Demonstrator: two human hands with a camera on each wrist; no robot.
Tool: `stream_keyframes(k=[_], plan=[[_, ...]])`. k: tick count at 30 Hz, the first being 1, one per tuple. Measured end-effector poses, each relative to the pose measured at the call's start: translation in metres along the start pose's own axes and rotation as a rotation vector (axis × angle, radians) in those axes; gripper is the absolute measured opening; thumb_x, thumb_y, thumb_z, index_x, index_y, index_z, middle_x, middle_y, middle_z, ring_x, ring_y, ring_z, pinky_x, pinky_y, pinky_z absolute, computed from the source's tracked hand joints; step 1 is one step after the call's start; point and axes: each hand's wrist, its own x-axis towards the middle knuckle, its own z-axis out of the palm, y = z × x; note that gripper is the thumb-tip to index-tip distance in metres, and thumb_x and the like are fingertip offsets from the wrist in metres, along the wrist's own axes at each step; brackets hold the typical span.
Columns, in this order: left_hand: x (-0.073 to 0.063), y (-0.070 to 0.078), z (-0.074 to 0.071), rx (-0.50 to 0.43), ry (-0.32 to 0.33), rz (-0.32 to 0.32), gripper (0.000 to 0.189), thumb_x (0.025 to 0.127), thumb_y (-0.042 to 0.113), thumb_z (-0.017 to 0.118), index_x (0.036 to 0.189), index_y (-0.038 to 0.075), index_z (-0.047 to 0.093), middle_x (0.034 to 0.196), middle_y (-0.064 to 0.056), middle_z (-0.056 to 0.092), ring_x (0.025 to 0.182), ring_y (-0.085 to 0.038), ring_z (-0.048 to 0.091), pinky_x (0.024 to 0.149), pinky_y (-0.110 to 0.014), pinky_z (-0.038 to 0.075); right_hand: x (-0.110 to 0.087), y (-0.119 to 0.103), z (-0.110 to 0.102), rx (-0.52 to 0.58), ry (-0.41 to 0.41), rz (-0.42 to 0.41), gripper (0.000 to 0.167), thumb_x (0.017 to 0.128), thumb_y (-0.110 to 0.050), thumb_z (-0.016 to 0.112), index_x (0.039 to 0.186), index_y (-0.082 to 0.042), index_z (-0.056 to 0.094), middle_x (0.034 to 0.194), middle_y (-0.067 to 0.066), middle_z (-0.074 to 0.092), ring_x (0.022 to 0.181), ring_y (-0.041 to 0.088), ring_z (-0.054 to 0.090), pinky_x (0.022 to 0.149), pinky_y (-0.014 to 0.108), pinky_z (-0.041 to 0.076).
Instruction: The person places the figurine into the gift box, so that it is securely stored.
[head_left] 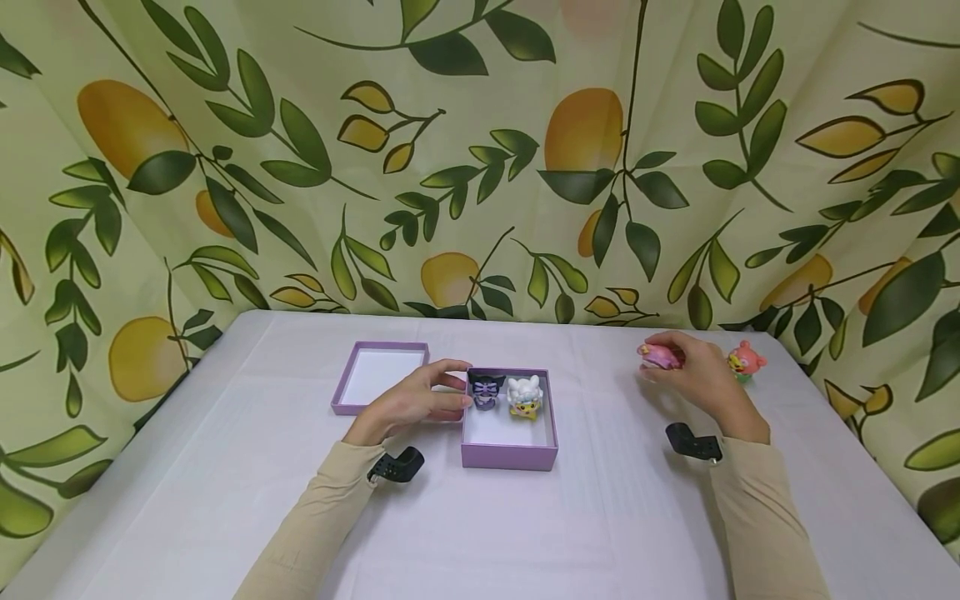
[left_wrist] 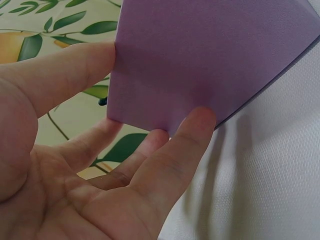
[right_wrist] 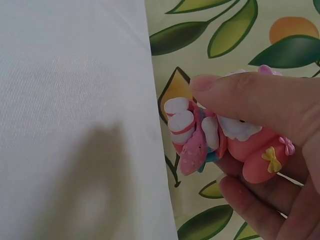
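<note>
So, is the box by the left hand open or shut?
Open: the box has nothing over its top, and the head view shows the black figure and white figure inside.

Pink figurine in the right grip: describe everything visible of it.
The pink figurine looks like smooth plastic, with white trim, white parts banded in red, a speckled pink part, a touch of blue, a yellow bow and a pink bow. Held roughly sideways, pinched in the right grip, which partly hides it, it appears lifted off the white tablecloth.
</note>
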Motion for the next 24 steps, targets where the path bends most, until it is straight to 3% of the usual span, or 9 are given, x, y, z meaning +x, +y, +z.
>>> stream_keyframes(k=[14,24], plan=[[0.000,0.000,0.000,0.000,-0.003,0.004,0.061,0.091,0.003,0.067,0.147,0.003,0.040,0.131,-0.025,0.046,0.093,-0.019,0.066,0.094,-0.040,0.060,0.001,-0.014,-0.001,0.010,0.026,-0.081,0.044,0.081,-0.013,0.081,0.119,0.000,0.063,0.110,0.026,0.067,0.094,0.035,0.062,0.079,0.041,0.052],[0.000,0.000,0.000,0.005,-0.003,-0.003,0.061,0.092,0.004,0.067,0.147,0.004,0.040,0.132,-0.024,0.046,0.094,-0.020,0.066,0.094,-0.039,0.060,0.002,-0.026,-0.002,0.012,-0.008,-0.085,0.043,0.082,-0.013,0.080,0.120,0.000,0.063,0.110,0.025,0.068,0.095,0.035,0.062,0.081,0.046,0.054]])
